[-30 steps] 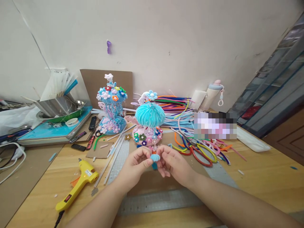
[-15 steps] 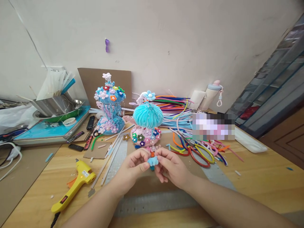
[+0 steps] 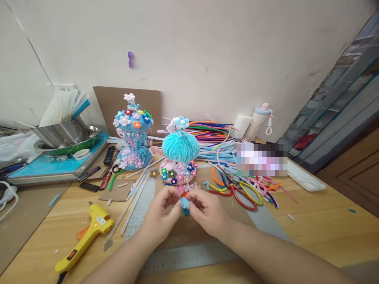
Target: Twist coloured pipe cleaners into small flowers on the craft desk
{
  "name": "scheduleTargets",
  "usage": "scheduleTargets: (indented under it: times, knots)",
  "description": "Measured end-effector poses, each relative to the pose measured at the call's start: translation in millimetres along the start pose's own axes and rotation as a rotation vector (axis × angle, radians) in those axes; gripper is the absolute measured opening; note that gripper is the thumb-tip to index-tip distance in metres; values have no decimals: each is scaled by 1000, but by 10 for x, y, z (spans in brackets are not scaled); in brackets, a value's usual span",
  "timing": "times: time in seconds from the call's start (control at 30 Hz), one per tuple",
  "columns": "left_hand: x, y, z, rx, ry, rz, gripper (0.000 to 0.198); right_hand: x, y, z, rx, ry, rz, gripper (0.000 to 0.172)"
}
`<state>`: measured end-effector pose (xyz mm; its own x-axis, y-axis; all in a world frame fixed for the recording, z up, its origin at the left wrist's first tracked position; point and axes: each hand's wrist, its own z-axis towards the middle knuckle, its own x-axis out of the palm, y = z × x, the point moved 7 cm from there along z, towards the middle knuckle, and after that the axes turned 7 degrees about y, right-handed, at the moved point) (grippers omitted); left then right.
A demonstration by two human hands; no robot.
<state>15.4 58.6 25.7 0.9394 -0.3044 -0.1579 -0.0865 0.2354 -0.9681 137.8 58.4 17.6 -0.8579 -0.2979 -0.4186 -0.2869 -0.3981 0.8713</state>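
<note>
Between both hands is a small light-blue bent pipe cleaner [image 3: 185,203], pinched at its two sides. My left hand [image 3: 162,211] grips it from the left with thumb and fingers. From the right, my right hand [image 3: 207,211] holds it, fingers curled. Just beyond stands a pipe-cleaner ornament with a turquoise dome [image 3: 180,146] and a pink base [image 3: 177,173] ringed with small flowers. Left of it is a taller blue ornament [image 3: 134,122] covered with colourful flowers. Small pink and orange pieces behind my fingers are partly hidden.
A yellow glue gun [image 3: 89,232] lies at the left. Scissors with red and yellow handles [image 3: 244,195] rest among loose pipe cleaners [image 3: 213,152] on the right. A metal bowl [image 3: 63,134] stands at the back left, a bottle [image 3: 257,120] at the back right.
My hands have drawn closer together around the light-blue pipe cleaner, and the right fingers have curled in. The whole view has shifted slightly.
</note>
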Motion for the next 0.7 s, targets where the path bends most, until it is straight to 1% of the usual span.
scheduleTargets:
  times: [0.07,0.17,0.23,0.33,0.4,0.47,0.6,0.7]
  knots:
    - [41,61,13,-28,41,95,10,-30,8,-4,-62,-39,-142,6]
    - [79,168,31,-93,92,79,12,-31,-16,8,-98,-47,-222,8]
    - [65,200,34,-118,85,55,13,-32,-35,21,-79,-45,-190,8]
    - [9,141,27,-86,42,150,13,-41,-38,32,-30,-53,-130,8]
    - [-15,75,21,-48,26,246,12,-15,-25,36,-12,-13,-122,9]
    - [-21,38,18,-32,25,290,12,24,-16,34,-1,44,-123,10]
    - [-17,60,23,-43,22,265,13,63,-37,20,50,108,-51,12]
    - [-6,107,30,-55,33,236,13,56,-9,13,17,120,-77,13]
